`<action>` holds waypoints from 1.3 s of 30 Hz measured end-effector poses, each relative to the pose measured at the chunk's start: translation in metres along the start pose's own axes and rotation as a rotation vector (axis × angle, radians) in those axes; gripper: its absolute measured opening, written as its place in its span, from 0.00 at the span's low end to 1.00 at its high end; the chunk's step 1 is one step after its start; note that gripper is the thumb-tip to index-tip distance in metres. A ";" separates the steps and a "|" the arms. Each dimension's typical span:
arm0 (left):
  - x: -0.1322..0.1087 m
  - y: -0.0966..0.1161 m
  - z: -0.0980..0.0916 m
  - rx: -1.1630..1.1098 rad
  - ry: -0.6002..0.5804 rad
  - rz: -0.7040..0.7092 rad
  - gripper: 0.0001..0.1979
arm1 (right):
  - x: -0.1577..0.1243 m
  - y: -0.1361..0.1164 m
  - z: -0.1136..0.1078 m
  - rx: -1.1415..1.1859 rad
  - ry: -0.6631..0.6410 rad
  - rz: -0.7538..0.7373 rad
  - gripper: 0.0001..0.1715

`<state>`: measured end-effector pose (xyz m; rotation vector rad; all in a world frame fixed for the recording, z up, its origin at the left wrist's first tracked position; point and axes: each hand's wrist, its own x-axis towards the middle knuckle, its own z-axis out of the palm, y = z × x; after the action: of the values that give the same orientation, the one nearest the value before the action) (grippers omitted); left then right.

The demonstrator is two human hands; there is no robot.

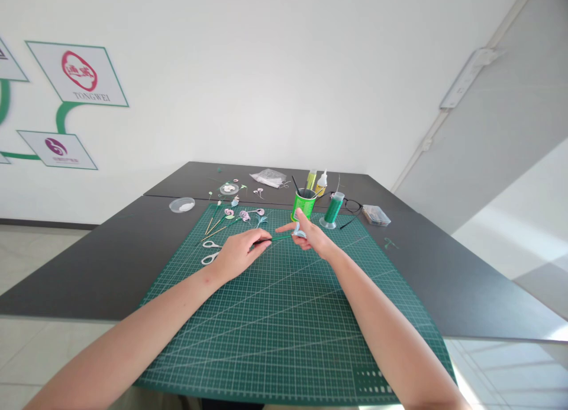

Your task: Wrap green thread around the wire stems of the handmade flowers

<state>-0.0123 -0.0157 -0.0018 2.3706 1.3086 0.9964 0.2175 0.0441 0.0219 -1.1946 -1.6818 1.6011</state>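
Both of my hands meet over the far half of a green cutting mat (284, 315). My left hand (242, 251) is closed in a pinch on a thin green stem (277, 239) that runs to the right. My right hand (306, 232) pinches a small pale blue petal piece (298, 231) at the stem's other end, index finger pointing left. White-handled scissors (210, 251) lie on the mat just left of my left hand.
Several small paper flowers on stems (235, 216) lie at the mat's far edge. Behind stand a green cup with tools (303, 204), glue bottles (320, 183), a green thread spool (332, 210), glasses (352, 206), a small box (376, 215), a plastic bag (268, 177) and a round dish (181, 205).
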 end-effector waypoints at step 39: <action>0.012 -0.010 0.001 -0.654 0.229 -0.352 0.17 | 0.007 0.009 0.005 0.124 -0.109 -0.131 0.52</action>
<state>-0.0135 0.0001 -0.0021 1.5224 1.1743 1.3482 0.2122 0.0474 0.0110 -0.9319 -1.6641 1.6883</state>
